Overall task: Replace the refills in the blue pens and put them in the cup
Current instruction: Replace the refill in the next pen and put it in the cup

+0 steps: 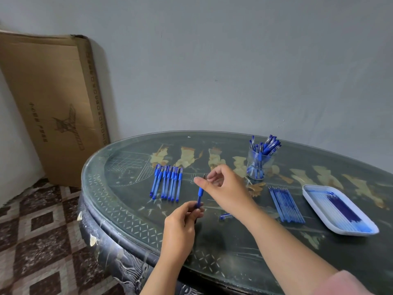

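My left hand (182,222) grips the lower end of a blue pen (200,195) held upright above the table. My right hand (221,184) is at the pen's top, and its fingers pinch the thin metal tip there. A row of several blue pens (167,182) lies side by side on the table to the left. A clear glass cup (258,165) at the back holds several blue pens. A pen cap (224,216) lies under my right wrist.
Several loose refills (286,204) lie in a row to the right of my hands. A white tray (308,193) at the far right holds more refills. The dark oval glass-topped table (131,211) ends close on the left. A cardboard box (53,103) leans against the wall.
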{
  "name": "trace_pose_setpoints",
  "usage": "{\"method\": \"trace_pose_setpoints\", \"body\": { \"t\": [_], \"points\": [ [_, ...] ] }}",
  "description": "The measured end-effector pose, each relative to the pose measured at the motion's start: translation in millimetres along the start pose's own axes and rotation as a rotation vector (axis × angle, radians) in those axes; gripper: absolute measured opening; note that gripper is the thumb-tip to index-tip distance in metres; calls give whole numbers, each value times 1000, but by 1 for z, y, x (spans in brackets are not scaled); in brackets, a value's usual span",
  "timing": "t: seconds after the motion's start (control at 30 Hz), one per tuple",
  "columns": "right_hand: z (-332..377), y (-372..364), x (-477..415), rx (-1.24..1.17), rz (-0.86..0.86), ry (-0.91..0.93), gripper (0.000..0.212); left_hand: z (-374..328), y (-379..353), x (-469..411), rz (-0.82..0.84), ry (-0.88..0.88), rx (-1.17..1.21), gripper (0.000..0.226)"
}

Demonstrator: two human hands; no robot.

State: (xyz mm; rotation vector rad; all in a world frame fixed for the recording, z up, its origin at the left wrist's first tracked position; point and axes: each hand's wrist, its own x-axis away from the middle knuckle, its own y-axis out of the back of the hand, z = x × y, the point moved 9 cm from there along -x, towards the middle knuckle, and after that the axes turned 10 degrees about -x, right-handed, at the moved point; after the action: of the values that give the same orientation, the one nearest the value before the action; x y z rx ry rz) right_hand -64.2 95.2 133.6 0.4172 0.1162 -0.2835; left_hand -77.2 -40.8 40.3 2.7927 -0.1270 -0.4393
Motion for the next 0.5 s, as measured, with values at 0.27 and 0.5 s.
{"method": "trace_pose_setpoints", "body": {
  "t": [0.27, 0.5],
  "points": [
    [-2, 2, 1, -27, -40, 1, 30, -1, -2, 0, 18, 7, -20, 33],
    [-2, -8, 0, -77, 113, -3, 11, 0, -1, -1, 23, 17, -5, 35]
  ]
}}
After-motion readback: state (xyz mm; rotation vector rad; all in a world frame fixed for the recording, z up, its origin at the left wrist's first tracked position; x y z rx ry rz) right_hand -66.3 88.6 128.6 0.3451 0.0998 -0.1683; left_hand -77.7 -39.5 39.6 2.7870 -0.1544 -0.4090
